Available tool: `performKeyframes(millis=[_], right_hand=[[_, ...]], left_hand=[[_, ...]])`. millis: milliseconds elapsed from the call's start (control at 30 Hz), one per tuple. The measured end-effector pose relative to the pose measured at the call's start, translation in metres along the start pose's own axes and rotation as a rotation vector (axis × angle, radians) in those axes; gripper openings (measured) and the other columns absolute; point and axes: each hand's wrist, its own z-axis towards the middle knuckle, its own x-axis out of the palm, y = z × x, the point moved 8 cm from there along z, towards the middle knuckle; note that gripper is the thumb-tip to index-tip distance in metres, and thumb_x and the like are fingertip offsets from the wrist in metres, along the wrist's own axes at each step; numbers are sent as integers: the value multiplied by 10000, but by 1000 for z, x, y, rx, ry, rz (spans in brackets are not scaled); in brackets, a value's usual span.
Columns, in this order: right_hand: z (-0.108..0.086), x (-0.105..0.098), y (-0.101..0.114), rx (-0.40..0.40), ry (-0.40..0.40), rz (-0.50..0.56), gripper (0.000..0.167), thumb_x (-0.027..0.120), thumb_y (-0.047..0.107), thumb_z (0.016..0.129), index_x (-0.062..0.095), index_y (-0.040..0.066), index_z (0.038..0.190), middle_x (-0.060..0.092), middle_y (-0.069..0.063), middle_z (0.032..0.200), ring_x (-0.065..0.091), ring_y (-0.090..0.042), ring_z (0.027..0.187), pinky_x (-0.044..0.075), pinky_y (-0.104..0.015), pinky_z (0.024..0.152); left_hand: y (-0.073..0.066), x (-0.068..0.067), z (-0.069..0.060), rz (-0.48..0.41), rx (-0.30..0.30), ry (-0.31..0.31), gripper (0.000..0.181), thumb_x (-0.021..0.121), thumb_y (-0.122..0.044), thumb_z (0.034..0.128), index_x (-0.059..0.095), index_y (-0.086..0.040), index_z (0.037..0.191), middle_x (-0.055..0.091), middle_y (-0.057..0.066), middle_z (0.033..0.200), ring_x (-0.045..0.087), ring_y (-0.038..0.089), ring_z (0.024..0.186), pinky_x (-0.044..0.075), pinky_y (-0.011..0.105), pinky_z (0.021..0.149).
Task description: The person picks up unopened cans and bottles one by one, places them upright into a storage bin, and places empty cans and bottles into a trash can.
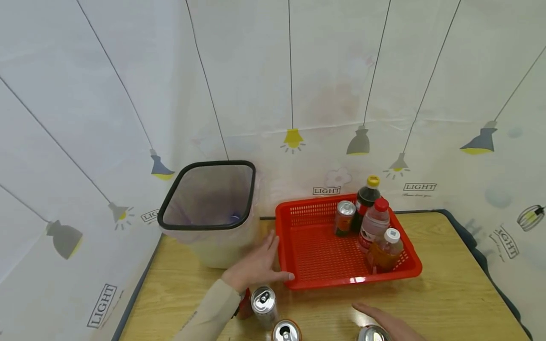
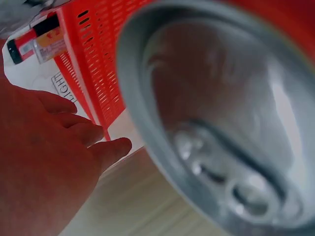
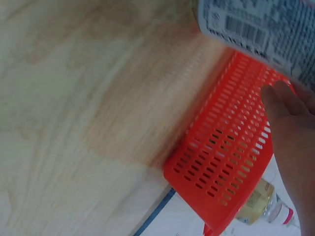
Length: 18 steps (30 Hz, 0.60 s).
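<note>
My left hand (image 1: pixel 260 265) is at the left edge of a red basket (image 1: pixel 298 284), fingers extended and holding nothing. Just below it stand a silver can (image 1: pixel 263 303), an orange-rimmed can (image 1: pixel 286 331) and a red item (image 1: pixel 244 308) partly hidden by the sleeve. One can top (image 2: pixel 231 123) looms close in the left wrist view. Low on the right, my right hand (image 1: pixel 392 324) lies beside another can (image 1: pixel 373 333), its fingers straight. In the right wrist view that can's printed side (image 3: pixel 256 34) overlaps the fingers; whether they touch it is unclear.
Inside the basket's right half stand a small can (image 1: pixel 343 218), a dark cola bottle (image 1: pixel 368 199), a red-capped bottle (image 1: pixel 375 222) and a white-capped bottle (image 1: pixel 386 251). A tall bin with a black rim (image 1: pixel 204 227) is left of the basket on the wooden table (image 1: pixel 179 279).
</note>
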Motion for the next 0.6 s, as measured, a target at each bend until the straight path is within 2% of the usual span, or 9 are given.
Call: performKeyframes(millis=[33, 100, 167, 233, 300, 367, 433, 533, 600], right_hand=[[1, 3, -2, 16, 9, 22, 890, 805, 452, 882, 390, 85, 1578, 460, -194, 1560, 477, -482, 1355, 435, -708, 1012], [3, 6, -5, 1, 19, 34, 846, 784, 428, 912, 401, 54, 1566, 453, -211, 1561, 490, -425, 1366, 480, -565, 1046], [5, 7, -8, 4, 21, 43, 807, 766, 416, 932, 414, 42, 1554, 463, -216, 1548, 513, -388, 1348, 505, -421, 1011], [6, 8, -12, 27, 19, 46, 786, 766, 417, 930, 438, 43, 1538, 491, -220, 1516, 552, -364, 1297, 513, -396, 971], [7, 10, -16, 46, 23, 50, 758, 782, 414, 917, 480, 45, 1506, 535, -222, 1463, 594, -359, 1214, 535, -475, 937], [7, 11, -17, 30, 27, 44, 692, 796, 399, 909, 536, 42, 1441, 602, -192, 1370, 630, -242, 1111, 549, -454, 892], [5, 13, -16, 4, 34, 44, 623, 812, 381, 899, 577, 48, 1371, 649, -137, 1272, 629, -138, 1004, 553, -369, 858], [3, 13, -13, -32, 39, 32, 534, 819, 367, 895, 603, 76, 1287, 672, -42, 1153, 592, -38, 888, 492, -207, 780], [2, 13, -12, -16, 35, 19, 520, 826, 383, 885, 606, 113, 1271, 666, 13, 1118, 587, -51, 851, 496, -209, 764]], left_hand=[[0, 1, 1, 2, 1, 4, 1185, 679, -720, 867, 184, 46, 1624, 51, 225, 1709, 130, 354, 1574, 239, 447, 1241], [-1, 4, 2, 10, 1, 10, 1201, 697, -720, 853, 177, 37, 1628, 42, 218, 1712, 123, 353, 1576, 236, 443, 1242], [0, 7, 2, 7, -7, 18, 1209, 719, -704, 846, 166, 27, 1634, 32, 212, 1715, 109, 345, 1579, 230, 439, 1244], [1, 9, 3, 3, -14, 28, 1216, 733, -692, 841, 155, 22, 1637, 22, 210, 1717, 98, 339, 1581, 227, 437, 1244], [2, 12, 4, 6, -18, 36, 1217, 747, -677, 838, 156, 27, 1635, 17, 207, 1718, 92, 332, 1583, 225, 435, 1245], [2, 14, 5, 17, -15, 37, 1209, 763, -655, 838, 169, 41, 1629, 21, 213, 1717, 94, 332, 1582, 225, 433, 1245], [2, 15, 6, 38, -7, 30, 1195, 774, -633, 841, 186, 56, 1621, 36, 221, 1714, 106, 337, 1581, 226, 430, 1245], [1, 15, 7, 62, 1, 23, 1177, 784, -607, 847, 199, 68, 1614, 53, 229, 1710, 116, 341, 1579, 221, 423, 1246], [0, 14, 7, 66, 4, 21, 1170, 792, -593, 847, 205, 73, 1610, 61, 235, 1707, 117, 346, 1579, 216, 425, 1247]])
